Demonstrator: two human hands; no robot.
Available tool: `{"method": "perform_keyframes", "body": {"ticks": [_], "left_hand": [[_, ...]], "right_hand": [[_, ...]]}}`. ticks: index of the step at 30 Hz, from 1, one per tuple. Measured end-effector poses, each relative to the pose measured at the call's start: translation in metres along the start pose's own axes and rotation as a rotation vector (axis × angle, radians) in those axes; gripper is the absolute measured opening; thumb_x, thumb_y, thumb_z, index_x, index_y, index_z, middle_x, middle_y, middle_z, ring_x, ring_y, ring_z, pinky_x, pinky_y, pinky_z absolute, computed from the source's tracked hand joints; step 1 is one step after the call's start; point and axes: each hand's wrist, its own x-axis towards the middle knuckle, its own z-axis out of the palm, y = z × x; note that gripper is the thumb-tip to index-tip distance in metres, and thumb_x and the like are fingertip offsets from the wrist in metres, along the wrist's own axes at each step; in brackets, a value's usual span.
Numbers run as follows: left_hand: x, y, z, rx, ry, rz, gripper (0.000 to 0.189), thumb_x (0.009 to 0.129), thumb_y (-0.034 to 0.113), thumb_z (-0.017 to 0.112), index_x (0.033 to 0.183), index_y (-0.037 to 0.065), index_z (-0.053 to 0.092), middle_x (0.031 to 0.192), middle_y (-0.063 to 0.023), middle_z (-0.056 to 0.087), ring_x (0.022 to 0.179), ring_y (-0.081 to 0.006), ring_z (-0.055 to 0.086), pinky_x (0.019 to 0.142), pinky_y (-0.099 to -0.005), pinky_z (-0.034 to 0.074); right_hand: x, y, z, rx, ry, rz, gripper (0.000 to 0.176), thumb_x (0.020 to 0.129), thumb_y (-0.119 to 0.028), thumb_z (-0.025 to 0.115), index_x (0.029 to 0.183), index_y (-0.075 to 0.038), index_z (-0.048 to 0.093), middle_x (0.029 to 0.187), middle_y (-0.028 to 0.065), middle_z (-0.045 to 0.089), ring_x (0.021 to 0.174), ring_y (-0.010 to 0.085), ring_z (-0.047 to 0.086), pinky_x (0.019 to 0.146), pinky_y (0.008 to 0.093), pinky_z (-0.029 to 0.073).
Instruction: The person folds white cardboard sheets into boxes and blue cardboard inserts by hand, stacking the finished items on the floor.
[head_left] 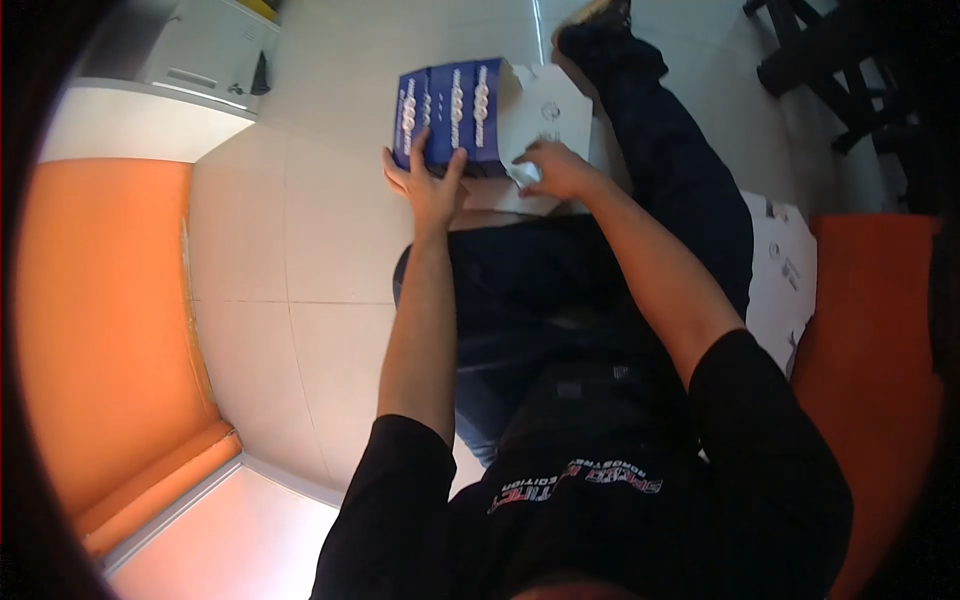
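In the head view, a dark blue printed carton point(446, 105) with white lettering and round marks lies at the top middle. Beside it on the right is a white cardboard panel point(545, 105) with small grey print, seemingly part of an opened-out box. My left hand point(428, 190) grips the carton's near left corner, fingers on its top and side. With its fingers curled together, my right hand point(558, 172) pinches a white cardboard flap point(524, 174) at the near edge of the panel. The inside of the carton is hidden from me.
My legs point(660, 130) in dark trousers extend on the tiled floor point(330, 200). A white printed cardboard sheet point(782, 265) lies right of my leg, near a red-orange surface point(870, 380). Black stand legs point(815, 75) are top right; a white cabinet point(205, 55) and orange wall point(110, 320) are left.
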Motion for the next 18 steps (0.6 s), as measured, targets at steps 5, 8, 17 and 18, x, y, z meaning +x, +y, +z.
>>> {"method": "perform_keyframes", "body": {"ticks": [5,8,17,18], "left_hand": [[0.004,-0.004,0.000,-0.155,-0.084,-0.015,0.067,0.087,0.043,0.083,0.144,0.018,0.059,0.163,-0.0328,0.004,0.150,-0.0520,0.018,0.122,-0.0566,0.026],[0.003,-0.001,-0.001,-0.184,-0.105,-0.055,0.066,0.088,0.042,0.082,0.144,0.019,0.058,0.164,-0.0317,0.003,0.150,-0.0518,0.019,0.122,-0.0567,0.026],[0.003,-0.001,0.000,-0.123,-0.152,-0.068,0.064,0.093,0.043,0.078,0.147,0.017,0.057,0.164,-0.0300,0.000,0.151,-0.0488,0.020,0.123,-0.0520,0.027],[0.006,-0.002,0.001,-0.122,-0.138,-0.049,0.065,0.092,0.044,0.078,0.148,0.017,0.056,0.165,-0.0299,0.000,0.151,-0.0487,0.019,0.123,-0.0532,0.026]], "right_hand": [[0.005,-0.018,0.026,-0.114,0.175,0.001,0.028,0.086,-0.027,0.075,0.112,-0.019,0.080,0.124,0.0104,0.069,0.111,0.0337,0.065,0.099,0.0448,0.054],[0.004,-0.014,0.041,-0.159,0.264,-0.037,0.021,0.086,-0.025,0.074,0.105,-0.021,0.082,0.117,0.0039,0.072,0.109,0.0284,0.066,0.094,0.0421,0.056],[0.012,-0.025,0.047,-0.206,0.326,-0.068,0.017,0.084,-0.027,0.075,0.097,-0.018,0.082,0.114,0.0014,0.072,0.110,0.0259,0.065,0.098,0.0417,0.052],[0.018,-0.025,0.043,-0.209,0.333,-0.076,0.017,0.084,-0.027,0.075,0.097,-0.018,0.082,0.114,0.0014,0.072,0.110,0.0259,0.065,0.098,0.0417,0.052]]}}
